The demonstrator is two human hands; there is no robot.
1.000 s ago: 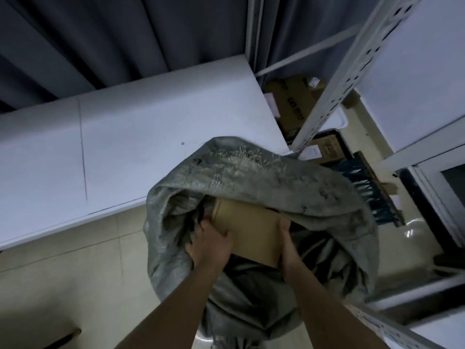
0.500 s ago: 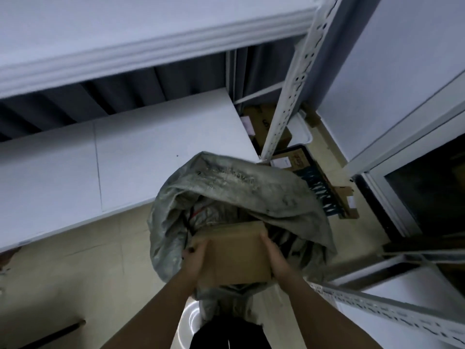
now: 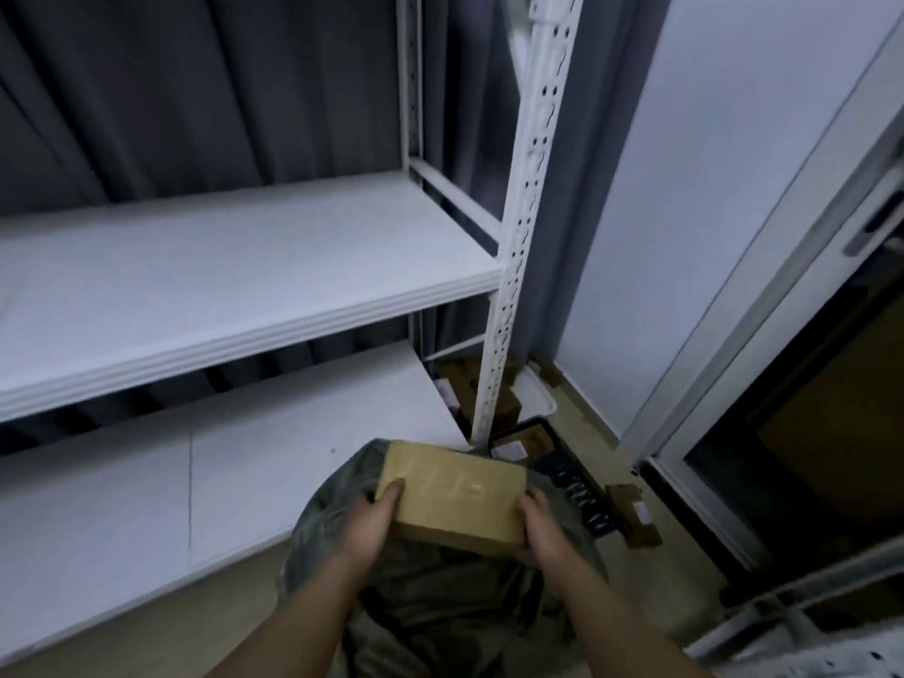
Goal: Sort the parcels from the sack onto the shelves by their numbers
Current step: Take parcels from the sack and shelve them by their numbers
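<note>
A brown cardboard parcel (image 3: pixel 455 496) with faint marks on its top face is held above the grey-green sack (image 3: pixel 425 599). My left hand (image 3: pixel 374 523) grips its left end, thumb on top. My right hand (image 3: pixel 540 528) grips its right end. The sack stands on the floor below my arms, with its mouth hidden under the parcel. In front are two white shelves: an upper shelf (image 3: pixel 235 286) and a lower shelf (image 3: pixel 146 486), both bare where visible.
A white perforated shelf post (image 3: pixel 518 247) rises just beyond the parcel. Cardboard boxes (image 3: pixel 489 393) and a dark crate (image 3: pixel 572 477) lie on the floor behind it. A door frame (image 3: pixel 763 335) stands at right, and dark curtains hang behind the shelves.
Both hands have lifted the parcel up out of the sack. My view has tilted upward, bringing the upper shelf and post into sight.
</note>
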